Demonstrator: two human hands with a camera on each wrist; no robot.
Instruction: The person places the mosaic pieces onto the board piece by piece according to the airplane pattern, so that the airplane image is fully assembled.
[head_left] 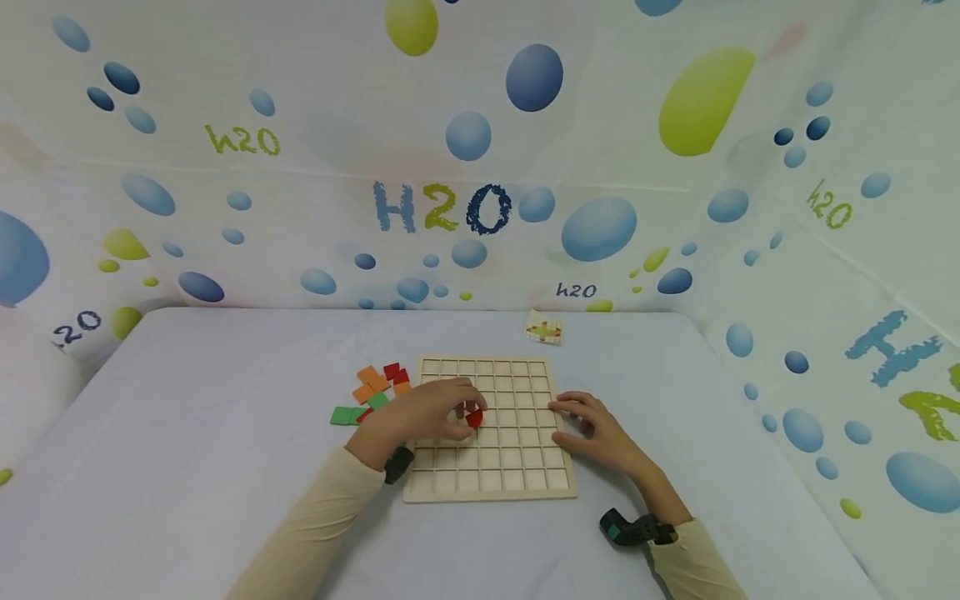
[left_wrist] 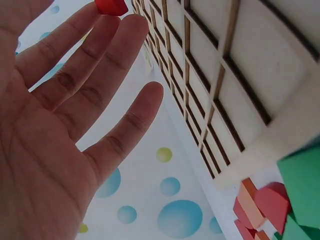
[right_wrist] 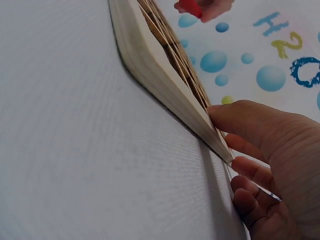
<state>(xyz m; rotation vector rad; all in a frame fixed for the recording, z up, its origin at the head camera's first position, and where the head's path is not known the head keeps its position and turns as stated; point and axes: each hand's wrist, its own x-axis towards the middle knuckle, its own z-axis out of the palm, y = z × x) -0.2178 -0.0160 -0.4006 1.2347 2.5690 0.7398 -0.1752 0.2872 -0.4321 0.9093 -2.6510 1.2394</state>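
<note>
Left hand (left_wrist: 60, 135) pinches a red piece (head_left: 475, 419) between fingertips above the gridded board (head_left: 491, 498), right grip (head_left: 606, 437) apart at its edge

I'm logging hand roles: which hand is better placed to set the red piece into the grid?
Probably the left hand: it holds the red piece over the wooden grid board, while the right hand touches the board's right edge.

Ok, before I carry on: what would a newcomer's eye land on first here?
Probably the bright red piece that the left hand holds over the pale wooden grid board. Next, the loose orange, green and red pieces on the table beyond that hand's wrist, then the big "H2O" lettering on the bubble-patterned backdrop behind.
</note>
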